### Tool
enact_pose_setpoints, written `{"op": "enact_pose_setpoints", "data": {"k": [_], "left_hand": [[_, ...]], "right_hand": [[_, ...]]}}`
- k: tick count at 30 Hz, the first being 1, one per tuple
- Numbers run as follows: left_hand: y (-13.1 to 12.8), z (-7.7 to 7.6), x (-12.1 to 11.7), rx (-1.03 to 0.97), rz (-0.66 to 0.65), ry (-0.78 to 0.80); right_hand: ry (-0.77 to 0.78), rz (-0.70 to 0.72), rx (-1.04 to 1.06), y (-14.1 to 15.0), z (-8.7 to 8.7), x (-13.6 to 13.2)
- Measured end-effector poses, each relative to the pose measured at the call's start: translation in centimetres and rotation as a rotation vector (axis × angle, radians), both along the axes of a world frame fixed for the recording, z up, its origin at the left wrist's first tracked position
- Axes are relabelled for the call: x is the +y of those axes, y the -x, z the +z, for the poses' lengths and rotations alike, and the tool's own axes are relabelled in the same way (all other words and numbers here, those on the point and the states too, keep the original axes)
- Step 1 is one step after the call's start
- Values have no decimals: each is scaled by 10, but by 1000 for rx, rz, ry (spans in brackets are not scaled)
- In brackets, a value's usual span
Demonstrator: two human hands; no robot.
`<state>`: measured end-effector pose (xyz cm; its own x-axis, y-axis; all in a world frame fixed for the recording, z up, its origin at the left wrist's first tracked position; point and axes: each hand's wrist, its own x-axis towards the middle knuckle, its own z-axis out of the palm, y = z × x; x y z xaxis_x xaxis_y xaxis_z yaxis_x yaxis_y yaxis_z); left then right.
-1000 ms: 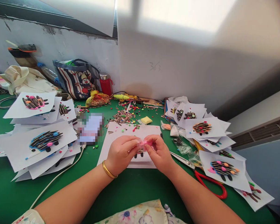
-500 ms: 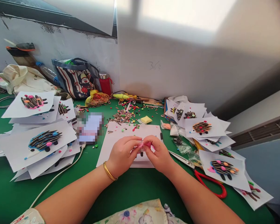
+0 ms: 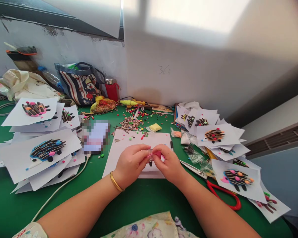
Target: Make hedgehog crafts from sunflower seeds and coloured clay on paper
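Pinching clear plastic film [image 3: 149, 153] in left hand [image 3: 131, 164], rounded pink clay [image 3: 158, 154] in right hand [image 3: 170, 165]; at four o'clock, red-handled steel scissors [image 3: 203, 174].

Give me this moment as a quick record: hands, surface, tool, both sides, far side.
Left hand: pinched at clear wrapping
Right hand: pinched at a pink piece
Surface: white sheet beneath the hands, on a green table
Tool: red-handled scissors, right of the sheet
Left side: stacked pictures
Right side: more pictures
Far side: scattered seeds, red bottle
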<state>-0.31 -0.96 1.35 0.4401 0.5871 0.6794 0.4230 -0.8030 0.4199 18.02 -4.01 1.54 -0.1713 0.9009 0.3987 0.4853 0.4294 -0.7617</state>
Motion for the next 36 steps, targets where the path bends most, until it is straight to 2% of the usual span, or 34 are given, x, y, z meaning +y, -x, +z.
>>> {"op": "enact_pose_setpoints", "data": {"k": [6, 12, 15, 18, 22, 25, 27, 31, 34, 36], "left_hand": [[2, 0, -1, -63, 20, 77], [3, -2, 4, -85, 17, 178], [3, -1, 6, -165, 5, 268], [2, -1, 8, -239, -14, 365], [-1, -3, 9, -257, -1, 490], [-3, -6, 9, -364, -12, 633], [-4, -6, 9, -432, -35, 718], [-3, -3, 8, -392, -62, 745], [-3, 0, 7, -300, -60, 659], [-4, 1, 5, -291, -89, 664]], "right_hand": [[-38, -93, -10, -5, 4, 3], [-54, -52, -26, -7, 1, 4], [-151, -146, -53, -19, -1, 14], [-230, -257, -180, -37, -5, 27], [-173, -353, -465, -54, -17, 38], [-106, -338, -639, -54, -26, 39], [-98, -330, -668, -52, -28, 39], [-212, -285, -495, -44, -16, 32], [-299, -141, -310, -31, -5, 20], [-322, -38, -263, -20, 0, 11]]}}
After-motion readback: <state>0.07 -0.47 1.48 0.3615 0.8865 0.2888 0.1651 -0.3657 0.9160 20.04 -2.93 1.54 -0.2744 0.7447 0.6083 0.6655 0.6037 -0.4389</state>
